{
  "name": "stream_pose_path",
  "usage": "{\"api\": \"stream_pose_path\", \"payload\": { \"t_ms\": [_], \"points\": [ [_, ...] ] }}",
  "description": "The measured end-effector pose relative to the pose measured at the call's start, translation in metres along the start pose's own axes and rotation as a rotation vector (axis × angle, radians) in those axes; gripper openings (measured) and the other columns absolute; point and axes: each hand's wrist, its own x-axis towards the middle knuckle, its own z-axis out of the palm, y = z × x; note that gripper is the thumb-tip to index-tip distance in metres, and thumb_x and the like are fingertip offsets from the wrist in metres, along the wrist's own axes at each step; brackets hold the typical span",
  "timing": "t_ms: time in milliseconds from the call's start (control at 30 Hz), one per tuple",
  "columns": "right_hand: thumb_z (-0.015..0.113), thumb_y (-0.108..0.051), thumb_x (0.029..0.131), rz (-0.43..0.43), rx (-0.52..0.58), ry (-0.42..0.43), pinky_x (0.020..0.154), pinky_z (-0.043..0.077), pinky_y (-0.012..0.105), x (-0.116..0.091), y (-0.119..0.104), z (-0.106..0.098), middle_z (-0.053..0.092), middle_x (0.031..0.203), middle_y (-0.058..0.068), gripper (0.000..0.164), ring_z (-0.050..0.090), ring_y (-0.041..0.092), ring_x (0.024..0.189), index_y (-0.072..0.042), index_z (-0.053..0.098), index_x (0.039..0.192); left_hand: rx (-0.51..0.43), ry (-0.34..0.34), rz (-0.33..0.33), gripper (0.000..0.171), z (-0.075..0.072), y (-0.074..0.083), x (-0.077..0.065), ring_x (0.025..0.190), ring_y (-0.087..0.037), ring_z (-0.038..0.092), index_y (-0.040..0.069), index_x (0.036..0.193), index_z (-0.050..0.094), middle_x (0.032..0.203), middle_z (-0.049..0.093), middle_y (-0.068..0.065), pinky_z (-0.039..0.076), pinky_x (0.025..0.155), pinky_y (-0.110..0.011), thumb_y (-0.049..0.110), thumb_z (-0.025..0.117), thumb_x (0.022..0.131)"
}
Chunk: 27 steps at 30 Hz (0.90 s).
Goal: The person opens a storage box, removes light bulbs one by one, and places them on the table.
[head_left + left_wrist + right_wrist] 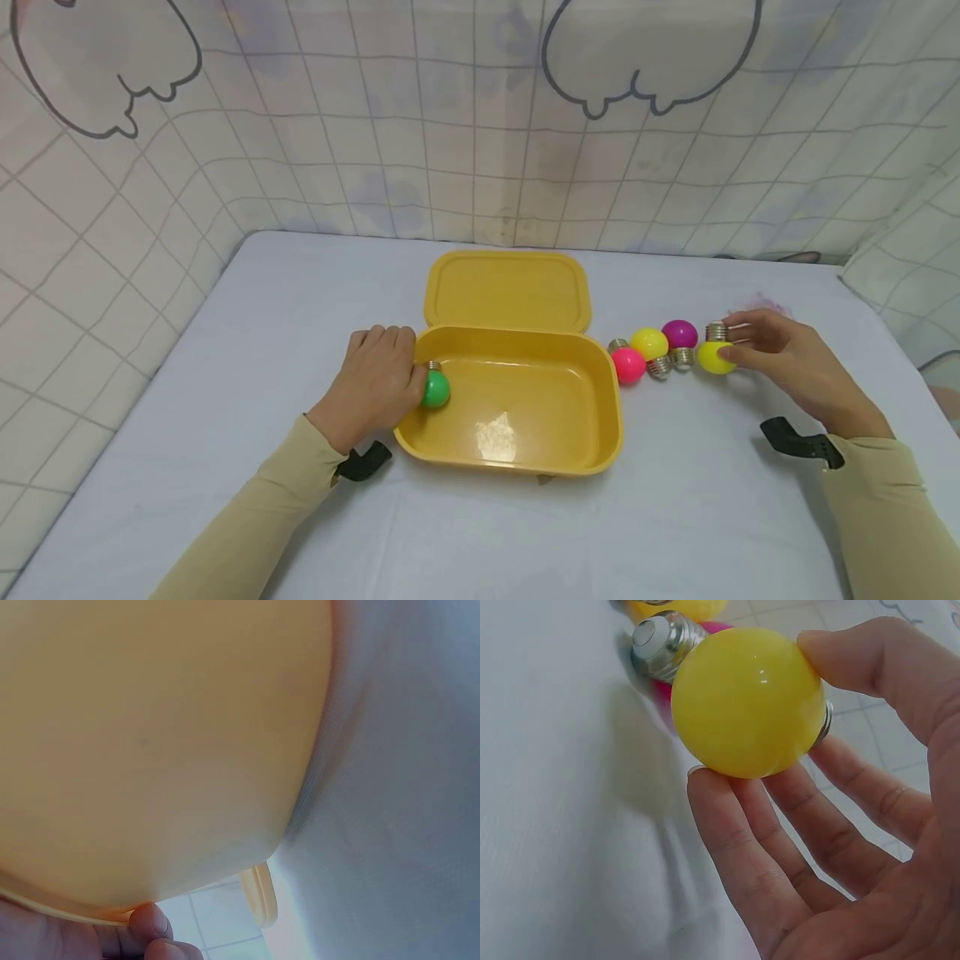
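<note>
My left hand [375,385] grips the left rim of a yellow plastic box [536,400]. A green light bulb [437,389] lies inside the box, right beside that hand's thumb, its metal base pointing away from me. In the left wrist view, fingertips [150,922] curl at the rim against the box's smooth outer wall [165,750]. My right hand [802,367] pinches a yellow light bulb [746,705] between thumb and fingers, metal base upward in the head view. To its left, a purple bulb [680,334], another yellow bulb [648,342] and a pink bulb [628,366] lie close together.
A yellow lid [508,292] lies flat just behind the box. All stands on a table with a white cloth [300,517]. Grid-patterned curtains [480,150] hang behind the table and at both sides. Black straps [802,442] sit at my wrists.
</note>
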Motion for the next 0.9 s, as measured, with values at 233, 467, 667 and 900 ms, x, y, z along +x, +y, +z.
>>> {"api": "stream_pose_path", "payload": {
  "t_ms": [233, 467, 667, 900],
  "points": [
    [0.067, -0.050, 0.096, 0.027, -0.020, -0.003, 0.084, 0.049, 0.021, 0.0028, 0.0029, 0.0025, 0.060, 0.121, -0.013, 0.061, 0.056, -0.009, 0.101, -0.016, 0.050, 0.144, -0.002, -0.004, -0.004, 0.023, 0.0001, -0.0005, 0.0001, 0.079, -0.027, 0.043, 0.006, 0.087, 0.046, 0.075, 0.043, -0.006, 0.036, 0.090, -0.046, 0.026, 0.048, 0.100],
    [0.064, -0.054, 0.097, 0.040, -0.044, -0.015, 0.087, 0.049, 0.027, 0.0038, 0.0025, 0.0055, 0.057, 0.136, 0.005, 0.063, 0.053, -0.006, 0.104, -0.017, 0.049, 0.146, -0.001, -0.011, -0.007, 0.023, 0.0005, -0.0006, -0.0002, 0.079, -0.027, 0.043, 0.006, 0.088, 0.046, 0.075, 0.043, -0.006, 0.037, 0.091, -0.047, 0.025, 0.048, 0.100],
    [0.061, -0.055, 0.098, 0.054, -0.044, -0.034, 0.081, 0.049, 0.018, 0.0044, 0.0023, 0.0061, 0.057, 0.140, 0.011, 0.064, 0.055, -0.004, 0.103, -0.018, 0.047, 0.148, 0.003, -0.006, -0.003, 0.023, -0.0003, -0.0005, 0.0003, 0.079, -0.027, 0.042, 0.007, 0.087, 0.045, 0.075, 0.042, -0.006, 0.036, 0.090, -0.045, 0.026, 0.048, 0.100],
    [0.057, -0.058, 0.099, 0.068, -0.053, -0.061, 0.092, 0.054, 0.036, 0.0071, 0.0037, 0.0088, 0.055, 0.145, 0.017, 0.067, 0.054, 0.025, 0.123, -0.016, 0.044, 0.150, -0.002, -0.010, -0.004, 0.024, -0.0004, -0.0007, 0.0008, 0.079, -0.026, 0.042, 0.007, 0.086, 0.045, 0.075, 0.042, -0.006, 0.035, 0.088, -0.044, 0.026, 0.047, 0.100]
  ]
}}
